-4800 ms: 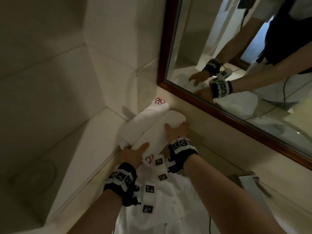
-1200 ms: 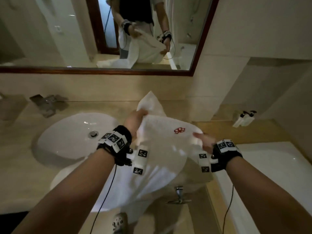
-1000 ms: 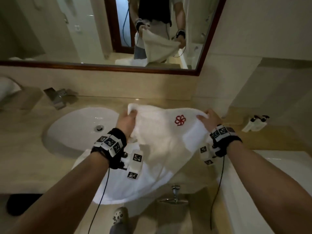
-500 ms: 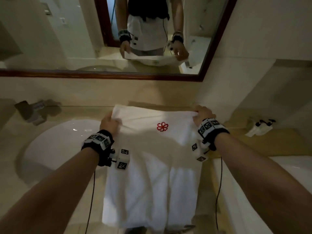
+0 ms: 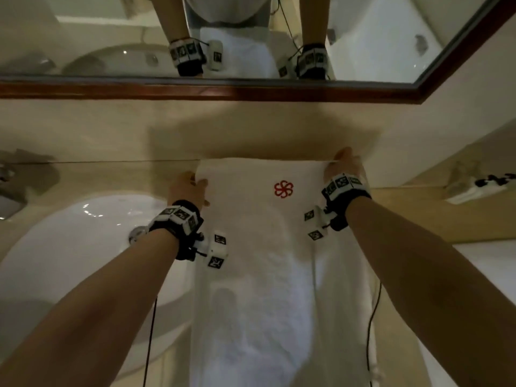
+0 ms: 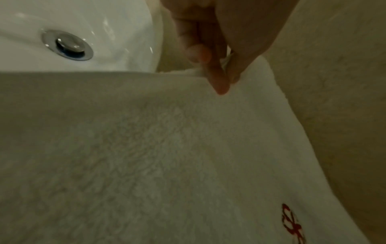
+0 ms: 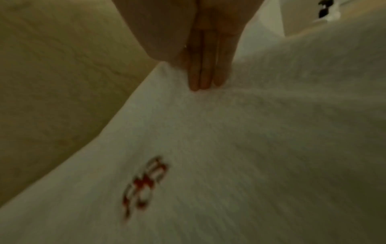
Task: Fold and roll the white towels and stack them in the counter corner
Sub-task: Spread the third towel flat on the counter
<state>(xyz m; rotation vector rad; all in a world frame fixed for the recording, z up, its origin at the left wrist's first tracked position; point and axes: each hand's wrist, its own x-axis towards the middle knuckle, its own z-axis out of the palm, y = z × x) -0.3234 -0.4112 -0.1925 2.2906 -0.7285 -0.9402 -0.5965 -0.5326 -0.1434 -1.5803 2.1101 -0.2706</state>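
A white towel (image 5: 259, 275) with a red flower emblem (image 5: 283, 189) lies lengthwise on the beige counter (image 5: 413, 216), its far edge near the back wall and its near end hanging over the front. My left hand (image 5: 190, 188) pinches the far left corner beside the sink; in the left wrist view its fingers (image 6: 219, 79) nip the towel (image 6: 146, 148) edge. My right hand (image 5: 344, 163) holds the far right corner. In the right wrist view its fingers (image 7: 202, 76) lie on the towel (image 7: 250, 148) with the thumb at the corner.
A white sink (image 5: 69, 247) with a metal drain (image 6: 66, 47) lies left of the towel, which overlaps its rim. A faucet (image 5: 11, 188) stands at far left. Small toiletry bottles (image 5: 480, 185) lie at the right. A wood-framed mirror (image 5: 251, 90) runs above the back wall.
The towel, held up in the air a second ago, has been spread open and laid flat on the counter. Both hands moved forward with its far corners toward the back wall.
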